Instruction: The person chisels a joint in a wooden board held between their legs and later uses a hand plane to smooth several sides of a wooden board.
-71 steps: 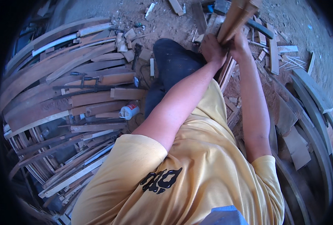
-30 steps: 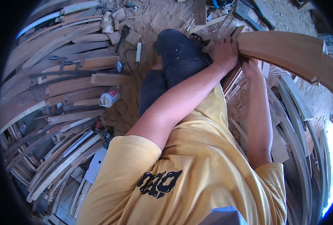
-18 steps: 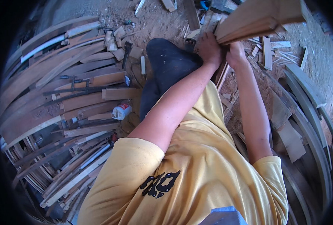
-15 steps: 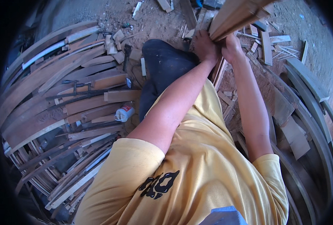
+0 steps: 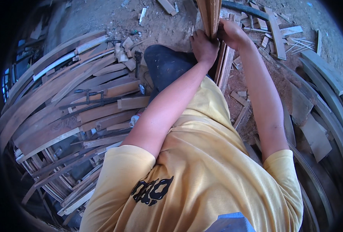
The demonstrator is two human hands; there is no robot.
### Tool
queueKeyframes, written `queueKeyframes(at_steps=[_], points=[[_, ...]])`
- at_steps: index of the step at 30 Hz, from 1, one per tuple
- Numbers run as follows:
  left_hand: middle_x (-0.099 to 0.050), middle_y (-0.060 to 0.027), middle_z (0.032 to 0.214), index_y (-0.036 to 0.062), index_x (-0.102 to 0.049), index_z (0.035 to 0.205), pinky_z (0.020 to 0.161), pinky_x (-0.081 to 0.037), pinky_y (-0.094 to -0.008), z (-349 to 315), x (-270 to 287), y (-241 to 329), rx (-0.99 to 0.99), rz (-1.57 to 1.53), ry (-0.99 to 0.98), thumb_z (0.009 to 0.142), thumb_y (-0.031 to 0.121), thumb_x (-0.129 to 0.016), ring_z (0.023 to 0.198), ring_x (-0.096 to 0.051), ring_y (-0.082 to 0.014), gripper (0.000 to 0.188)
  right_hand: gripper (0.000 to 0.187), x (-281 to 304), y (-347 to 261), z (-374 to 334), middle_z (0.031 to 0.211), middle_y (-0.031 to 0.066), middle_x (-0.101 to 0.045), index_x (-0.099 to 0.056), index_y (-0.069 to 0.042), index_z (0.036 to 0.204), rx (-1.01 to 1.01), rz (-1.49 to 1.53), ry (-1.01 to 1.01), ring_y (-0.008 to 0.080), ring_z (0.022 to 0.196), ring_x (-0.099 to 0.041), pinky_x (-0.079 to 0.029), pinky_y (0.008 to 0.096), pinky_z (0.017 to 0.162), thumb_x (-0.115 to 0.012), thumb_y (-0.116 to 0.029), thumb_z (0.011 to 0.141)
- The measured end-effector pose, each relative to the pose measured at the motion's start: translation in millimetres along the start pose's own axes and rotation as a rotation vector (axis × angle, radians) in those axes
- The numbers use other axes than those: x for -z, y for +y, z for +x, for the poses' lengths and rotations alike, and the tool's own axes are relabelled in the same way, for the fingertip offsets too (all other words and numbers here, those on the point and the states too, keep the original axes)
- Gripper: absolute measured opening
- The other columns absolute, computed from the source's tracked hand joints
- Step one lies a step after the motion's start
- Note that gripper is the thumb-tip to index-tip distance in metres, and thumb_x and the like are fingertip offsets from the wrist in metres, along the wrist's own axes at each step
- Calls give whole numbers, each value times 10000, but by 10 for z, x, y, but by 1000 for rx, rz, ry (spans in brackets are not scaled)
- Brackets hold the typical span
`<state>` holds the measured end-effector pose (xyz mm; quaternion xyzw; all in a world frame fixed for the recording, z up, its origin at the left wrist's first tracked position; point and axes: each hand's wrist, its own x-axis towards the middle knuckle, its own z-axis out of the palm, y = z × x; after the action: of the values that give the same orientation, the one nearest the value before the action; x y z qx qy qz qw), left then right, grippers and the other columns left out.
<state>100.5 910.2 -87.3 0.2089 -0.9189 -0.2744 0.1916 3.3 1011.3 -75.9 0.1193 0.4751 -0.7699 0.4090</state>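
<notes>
Near the top centre, several long brown wooden strips [image 5: 209,17] are bunched side by side, running up out of the picture. My left hand [image 5: 205,48] is closed round their near end, with its fingers partly hidden. Against the right side of the same bundle, my right hand [image 5: 233,34] has its fingers curled in, and the fingertips are hidden behind the wood. Just below both hands, another length of timber [image 5: 224,67] lies between my forearms, its far part covered by the hands and strips.
Stacked planks [image 5: 44,112] fill the left, with a dark bar clamp [image 5: 88,96] lying across them. A hammer-like tool [image 5: 138,62] lies beside my knee. Offcuts [image 5: 274,33] and thin sticks are scattered at upper right. Long curved boards [image 5: 326,104] line the right side.
The bundle of strips has swung left, from leaning up-right to pointing almost straight up in the picture. Both hands have shifted slightly left and up with it, keeping their hold.
</notes>
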Motion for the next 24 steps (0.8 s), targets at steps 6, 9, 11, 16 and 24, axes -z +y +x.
queueKeyframes(at_steps=[6, 9, 11, 16, 24], points=[[-652, -162, 991, 44, -608, 938, 889, -490, -527, -60, 90, 13, 58, -17, -63, 725, 273, -826, 985, -619, -403, 382, 411, -22, 81, 53, 1114, 132, -667, -596, 36, 1254, 58, 0, -10, 231, 951, -629, -500, 422, 885, -461, -316, 1091], [-671, -150, 986, 51, -614, 963, 875, -498, -535, -43, 127, 55, 115, 13, -78, 755, 306, -825, 986, -636, -384, 391, 419, -43, 121, 91, 1109, 135, -665, -594, 34, 1253, 51, 23, 77, 226, 936, -625, -501, 409, 867, -474, -331, 1086], [-672, -155, 986, 50, -617, 964, 851, -508, -542, -21, 125, 88, 144, -14, -101, 758, 313, -827, 989, -645, -389, 394, 419, 13, 134, 106, 1099, 132, -662, -595, 32, 1247, 48, 36, 88, 220, 940, -623, -500, 406, 865, -476, -336, 1085], [-623, -161, 1063, 45, -586, 984, 923, -461, -544, -6, 78, 126, 193, 20, -99, 737, 316, -811, 1067, -602, -386, 430, 408, -95, 141, 50, 1055, 125, -656, -591, 25, 1249, 103, 71, 80, 211, 931, -620, -505, 392, 841, -475, -330, 1085], [-590, -170, 1099, 38, -547, 1059, 902, -486, -522, 9, 52, -106, 81, 104, -91, 745, 281, -776, 1097, -596, -362, 458, 684, -374, -319, -669, 1565, 77, -464, -383, -90, 1565, 691, -97, -120, 233, 1403, -449, -420, 356, 1024, -553, -147, 904]])
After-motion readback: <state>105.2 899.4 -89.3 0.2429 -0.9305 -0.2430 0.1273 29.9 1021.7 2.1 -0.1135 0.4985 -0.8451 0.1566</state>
